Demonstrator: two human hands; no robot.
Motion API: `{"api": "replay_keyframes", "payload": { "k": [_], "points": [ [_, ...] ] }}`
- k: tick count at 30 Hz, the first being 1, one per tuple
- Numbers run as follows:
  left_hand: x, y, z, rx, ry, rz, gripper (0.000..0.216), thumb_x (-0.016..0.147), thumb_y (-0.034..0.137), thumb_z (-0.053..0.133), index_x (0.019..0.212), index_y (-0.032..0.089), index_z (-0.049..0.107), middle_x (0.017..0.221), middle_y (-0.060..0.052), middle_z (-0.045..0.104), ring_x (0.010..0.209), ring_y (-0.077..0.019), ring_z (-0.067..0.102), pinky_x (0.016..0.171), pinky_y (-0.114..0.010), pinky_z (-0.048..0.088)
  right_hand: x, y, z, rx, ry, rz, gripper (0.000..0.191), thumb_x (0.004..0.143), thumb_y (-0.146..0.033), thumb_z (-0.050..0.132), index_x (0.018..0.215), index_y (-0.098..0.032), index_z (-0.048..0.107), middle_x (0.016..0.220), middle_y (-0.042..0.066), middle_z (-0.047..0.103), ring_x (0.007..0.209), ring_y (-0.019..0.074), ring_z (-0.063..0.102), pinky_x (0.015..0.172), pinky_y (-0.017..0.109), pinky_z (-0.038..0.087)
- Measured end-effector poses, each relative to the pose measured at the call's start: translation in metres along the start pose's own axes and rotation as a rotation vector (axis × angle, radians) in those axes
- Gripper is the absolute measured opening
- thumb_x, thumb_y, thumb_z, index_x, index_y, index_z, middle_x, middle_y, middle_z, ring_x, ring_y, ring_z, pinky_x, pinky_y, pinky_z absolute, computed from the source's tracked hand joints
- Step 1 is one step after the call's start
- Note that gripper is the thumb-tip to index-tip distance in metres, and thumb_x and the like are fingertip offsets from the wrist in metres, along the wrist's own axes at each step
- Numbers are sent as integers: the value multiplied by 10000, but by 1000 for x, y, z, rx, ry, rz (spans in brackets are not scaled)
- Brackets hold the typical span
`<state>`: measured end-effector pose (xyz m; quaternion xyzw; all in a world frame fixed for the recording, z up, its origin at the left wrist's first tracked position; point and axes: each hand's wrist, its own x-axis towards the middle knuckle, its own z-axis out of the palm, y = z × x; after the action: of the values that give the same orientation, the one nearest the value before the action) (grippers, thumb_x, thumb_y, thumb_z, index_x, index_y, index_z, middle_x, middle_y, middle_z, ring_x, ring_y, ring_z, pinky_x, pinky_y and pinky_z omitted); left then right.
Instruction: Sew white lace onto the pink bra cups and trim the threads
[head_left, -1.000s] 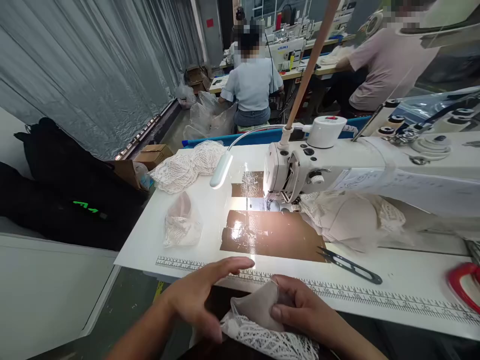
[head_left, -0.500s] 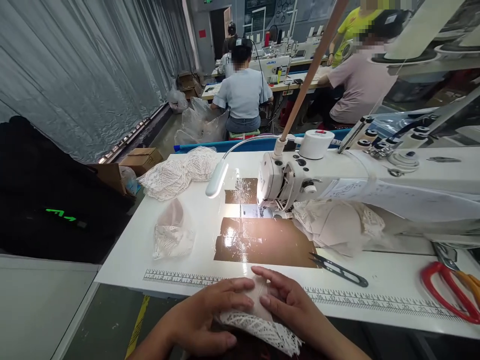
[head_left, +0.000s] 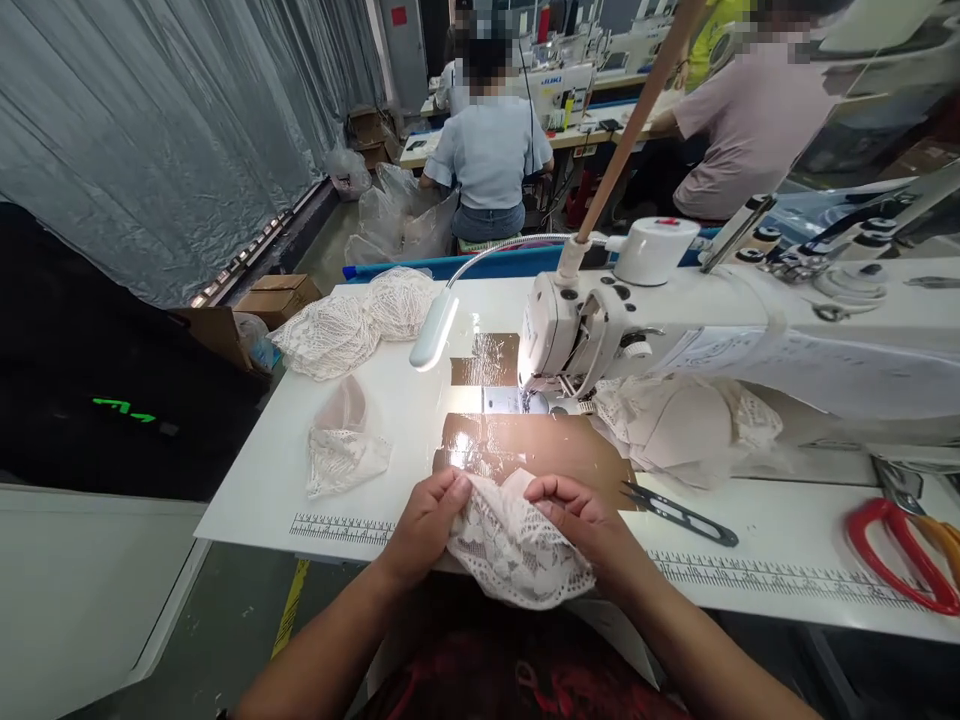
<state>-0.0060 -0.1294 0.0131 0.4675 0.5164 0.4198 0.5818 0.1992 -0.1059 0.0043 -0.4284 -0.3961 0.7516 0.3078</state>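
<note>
Pale lace piece (head_left: 521, 550) in both hands (head_left: 426, 525) — at the table edge (head_left: 251, 536).

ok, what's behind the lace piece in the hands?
Beyond the lace piece: brown patch on the white sewing table. Printed ruler shows either side, but its middle is covered by the lace piece, left hand and right hand; whatever lies directly behind them isn't visible.

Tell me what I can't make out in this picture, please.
Head view: the ruler, its middle hidden behind the left hand, right hand and lace piece.
Head view: the lace piece's far side, hidden by its own front.
Head view: writing on the paper sheet, too small and faint.
Head view: the orange handle, cut off by the right edge.
</note>
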Motion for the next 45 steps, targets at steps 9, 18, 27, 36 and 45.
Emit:
{"api": "replay_keyframes", "payload": {
  "k": [9, 18, 27, 36, 45],
  "points": [
    [3, -4, 1, -291, -22, -161, 344, 871, 451, 513, 707, 151, 557, 649, 9, 550, 612, -118, 483, 613, -233, 410, -1, -2, -6, -51, -132, -45, 610, 782, -687, 513, 1052, -164, 675, 918, 98, 697, 805, 239, 643, 692, 337, 493],
    [5, 13, -18, -133, -286, -92, 340, 747, 416, 681, 905, 153, 535, 765, 4, 546, 665, -98, 485, 616, -200, 387, 0, -9, -6, -519, -59, -196, 290, 839, -468, 593, 871, -190, 671, 779, 27, 652, 705, 174, 575, 637, 279, 442],
    [10, 22, -17, 107, -386, -88, 261, 754, 352, 690, 728, 128, 561, 677, 19, 483, 613, -86, 427, 556, -197, 327, -1, -15, -6, -480, -128, -231, 394, 834, -495, 582, 589, -189, 546, 615, 2, 484, 587, 126, 435, 548, 263, 351],
    [-15, -17, -12, -758, -214, -206, 657, 644, 610, 710, 1123, 176, 590, 979, -77, 643, 893, -218, 630, 773, -325, 500, -6, -19, -4, -134, 170, -229, 400, 704, -595, 676, 574, -228, 585, 585, 20, 489, 557, 156, 440, 530, 303, 387],
    [-10, -22, 32, -774, -150, -305, 382, 512, 121, 786, 872, 152, 660, 723, -27, 669, 616, -144, 601, 619, -277, 484, 12, -13, 14, -31, 207, -212, 362, 670, -512, 741, 570, -213, 564, 563, -8, 508, 516, 126, 435, 483, 280, 376]
  ]
}}
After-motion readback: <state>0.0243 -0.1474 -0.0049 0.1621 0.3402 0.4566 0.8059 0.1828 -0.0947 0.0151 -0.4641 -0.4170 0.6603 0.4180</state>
